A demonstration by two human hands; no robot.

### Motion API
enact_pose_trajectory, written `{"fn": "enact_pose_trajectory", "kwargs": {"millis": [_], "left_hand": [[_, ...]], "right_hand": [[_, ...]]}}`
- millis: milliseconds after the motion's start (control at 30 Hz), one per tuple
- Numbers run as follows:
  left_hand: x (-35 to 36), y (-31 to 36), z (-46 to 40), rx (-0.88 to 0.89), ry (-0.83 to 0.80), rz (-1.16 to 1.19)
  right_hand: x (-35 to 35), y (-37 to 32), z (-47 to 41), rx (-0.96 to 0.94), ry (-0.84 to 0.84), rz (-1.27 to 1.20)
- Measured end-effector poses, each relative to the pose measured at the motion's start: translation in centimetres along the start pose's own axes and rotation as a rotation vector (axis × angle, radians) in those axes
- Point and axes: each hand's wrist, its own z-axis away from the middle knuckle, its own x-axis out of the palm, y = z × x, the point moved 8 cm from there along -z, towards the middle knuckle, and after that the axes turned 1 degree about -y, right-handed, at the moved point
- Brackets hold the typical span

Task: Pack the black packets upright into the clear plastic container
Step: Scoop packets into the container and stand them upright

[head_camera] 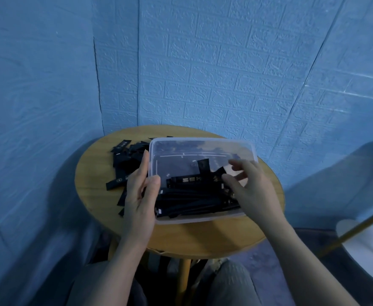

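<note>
The clear plastic container [203, 141] stands on a round wooden table [203, 237]. Several black packets [192, 195] are stacked on edge along its near side, and one packet [204, 166] pokes up behind them. More loose black packets [126, 161] lie in a heap on the table to the container's left. My left hand [139, 195] holds the container's left wall, with the thumb over the rim and the fingers along the outside. My right hand [252, 191] hovers over the container's right end. Its fingers are spread and blurred, just above the packed packets, and hold nothing that I can see.
A blue brick-patterned wall [225, 74] rises right behind the table. At the right stand a white round object [362, 246] and a slanted gold rod [358, 226]. My knees [229, 283] sit under the table's near edge.
</note>
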Motion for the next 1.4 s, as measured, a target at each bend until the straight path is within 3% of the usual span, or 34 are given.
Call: {"fn": "enact_pose_trajectory", "kwargs": {"millis": [100, 300, 433, 533, 667, 767, 867, 1033, 1100, 1200, 1267, 1333, 1400], "left_hand": [[0.0, 0.0, 0.0, 0.013, -0.021, 0.000], [-0.2, 0.4, 0.0, 0.029, -0.018, 0.006], [-0.2, 0.3, -0.1, 0.033, -0.032, 0.007], [-0.2, 0.5, -0.1, 0.047, -0.037, 0.008], [-0.1, 0.3, -0.1, 0.036, -0.036, 0.034], [-0.1, 0.2, 0.0, 0.044, -0.040, 0.051], [0.1, 0.2, 0.0, 0.059, -0.035, 0.046], [0.1, 0.3, -0.1, 0.057, -0.032, 0.051], [0.0, 0.3, 0.0, 0.051, -0.028, 0.056], [-0.1, 0.1, 0.0, 0.046, -0.025, 0.038], [-0.1, 0.1, 0.0, 0.045, -0.026, 0.025], [-0.1, 0.3, 0.1, 0.056, -0.024, 0.007], [0.0, 0.6, 0.1, 0.055, -0.022, 0.003]], "right_hand": [[2.0, -0.3, -1.2, -0.004, -0.138, 0.168], [3.8, -1.3, -3.0, 0.002, -0.267, -0.048], [3.4, -1.5, -4.1, 0.013, -0.214, -0.148], [1.4, -2.2, -4.3, -0.028, -0.072, -0.210], [-0.4, -2.0, -3.6, -0.017, 0.082, -0.523], [0.1, -1.7, -3.0, 0.041, 0.091, -0.741], [2.3, -1.6, -2.5, 0.127, 0.069, -0.795], [4.9, -0.8, -2.6, 0.168, -0.064, -0.569], [4.2, -0.5, -2.3, 0.151, -0.042, -0.461], [2.3, -2.1, -1.9, -0.070, -0.017, -0.240], [3.0, -3.4, -1.5, -0.249, -0.212, -0.012], [4.9, -3.4, -0.7, -0.295, -0.495, 0.142], [5.6, -3.3, -0.3, -0.292, -0.549, 0.178]]}}
